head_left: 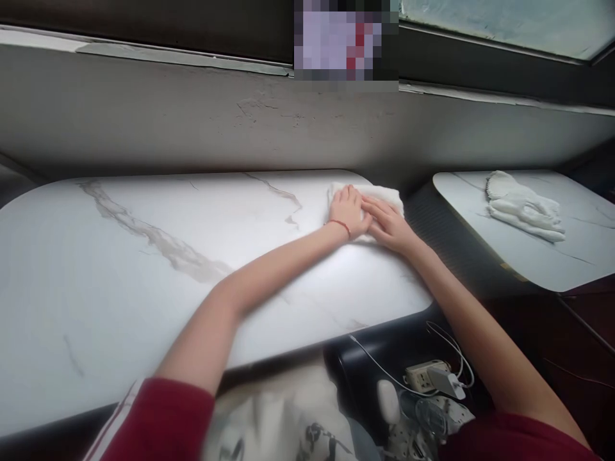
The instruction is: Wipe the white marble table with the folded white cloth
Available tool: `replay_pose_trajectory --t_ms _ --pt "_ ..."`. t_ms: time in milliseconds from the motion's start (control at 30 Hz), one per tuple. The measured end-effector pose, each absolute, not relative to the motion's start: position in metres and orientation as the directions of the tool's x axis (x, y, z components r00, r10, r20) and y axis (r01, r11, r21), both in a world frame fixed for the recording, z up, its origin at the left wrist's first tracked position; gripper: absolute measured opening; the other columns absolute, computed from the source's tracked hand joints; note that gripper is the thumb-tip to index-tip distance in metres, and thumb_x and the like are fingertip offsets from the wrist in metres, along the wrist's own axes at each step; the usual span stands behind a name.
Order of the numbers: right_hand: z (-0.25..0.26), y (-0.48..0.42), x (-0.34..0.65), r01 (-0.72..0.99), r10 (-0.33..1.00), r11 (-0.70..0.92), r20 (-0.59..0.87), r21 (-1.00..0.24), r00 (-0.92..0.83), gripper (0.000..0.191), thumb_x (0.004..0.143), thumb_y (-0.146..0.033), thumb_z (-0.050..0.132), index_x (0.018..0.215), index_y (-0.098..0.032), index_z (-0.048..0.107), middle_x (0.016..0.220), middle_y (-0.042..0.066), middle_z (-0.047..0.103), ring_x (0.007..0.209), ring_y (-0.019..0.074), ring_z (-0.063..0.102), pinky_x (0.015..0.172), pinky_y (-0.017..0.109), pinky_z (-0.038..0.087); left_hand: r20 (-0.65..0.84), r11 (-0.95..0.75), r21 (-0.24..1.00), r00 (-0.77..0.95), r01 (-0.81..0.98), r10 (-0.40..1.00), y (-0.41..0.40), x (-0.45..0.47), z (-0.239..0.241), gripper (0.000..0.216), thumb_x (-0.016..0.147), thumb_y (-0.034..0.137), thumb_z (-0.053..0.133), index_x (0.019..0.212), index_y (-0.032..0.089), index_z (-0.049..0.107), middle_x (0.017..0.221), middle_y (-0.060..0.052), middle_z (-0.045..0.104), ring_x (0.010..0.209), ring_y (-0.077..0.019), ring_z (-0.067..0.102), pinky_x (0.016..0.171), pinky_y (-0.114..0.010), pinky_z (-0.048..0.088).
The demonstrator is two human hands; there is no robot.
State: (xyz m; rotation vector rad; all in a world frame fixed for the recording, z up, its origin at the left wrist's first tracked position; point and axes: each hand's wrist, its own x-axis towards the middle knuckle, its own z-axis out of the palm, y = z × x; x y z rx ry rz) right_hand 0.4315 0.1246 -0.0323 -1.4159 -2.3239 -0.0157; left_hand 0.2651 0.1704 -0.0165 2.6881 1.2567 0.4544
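A folded white cloth (391, 197) lies flat near the far right corner of a white marble-patterned tabletop (288, 256). My left hand (348, 210), with a thin red bracelet at the wrist, rests palm down on its left part. Beside it, my right hand (388, 224) presses on the cloth with fingers stretched toward the upper left. The two hands touch, and both are open, fingers lying flat on the cloth. Part of the cloth is hidden beneath them.
Across a dark gap stands a second white table (542, 262) bearing a crumpled white cloth (523, 208). A grey wall (192, 121) runs behind both tables. Below the near edge are a power strip (423, 376), a white charger (446, 383) and cables.
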Motion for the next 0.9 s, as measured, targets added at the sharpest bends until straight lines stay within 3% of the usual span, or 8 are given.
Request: replay_pose_trajectory --t_ms 233,400,700,900 --pt "-0.031 -0.013 0.417 0.917 0.881 0.376 0.356 -0.13 -0.311 0.066 0.097 -0.032 0.044 0.161 -0.034 0.027 0.163 0.005 0.038 0.145 0.0377 0.043 0.112 0.063 0.04 0.219 -0.84 0.173 0.811 0.515 0.543 0.074 0.259 -0.02 0.07 0.098 0.038 0.041 0.15 -0.01 0.037 0.161 -0.027 0.034 0.152 -0.0346 0.03 0.127 -0.043 0.019" --pt "-0.03 -0.042 0.392 0.921 0.881 0.37 0.361 -0.125 -0.305 0.069 0.097 -0.032 0.045 0.162 -0.035 0.023 0.164 0.003 0.036 0.146 0.0394 0.041 0.111 0.065 0.041 0.242 -0.877 0.124 0.843 0.464 0.481 0.053 0.235 -0.022 0.071 0.098 0.042 0.041 0.148 -0.009 0.04 0.159 -0.028 0.037 0.15 -0.0368 0.033 0.126 -0.045 0.02" --pt "-0.028 0.034 0.349 0.816 0.804 0.564 0.31 -0.124 -0.508 0.068 0.101 -0.032 0.042 0.164 -0.034 0.016 0.166 0.006 0.031 0.151 0.036 0.034 0.118 0.062 0.035 0.247 -0.807 0.173 0.768 0.565 0.591 0.098 0.161 -0.025 0.075 0.099 0.045 0.041 0.149 -0.01 0.036 0.16 -0.03 0.032 0.152 -0.0373 0.028 0.125 -0.046 0.02" --pt "-0.03 0.114 0.314 0.758 0.753 0.641 0.294 -0.126 -0.588 0.063 0.1 -0.036 0.039 0.161 -0.028 0.028 0.164 0.008 0.036 0.151 0.0329 0.034 0.121 0.057 0.031 0.21 -0.707 0.161 0.676 0.688 0.706 0.148 0.12 -0.022 0.073 0.098 0.042 0.043 0.15 -0.01 0.037 0.161 -0.029 0.031 0.153 -0.0365 0.027 0.125 -0.044 0.019"
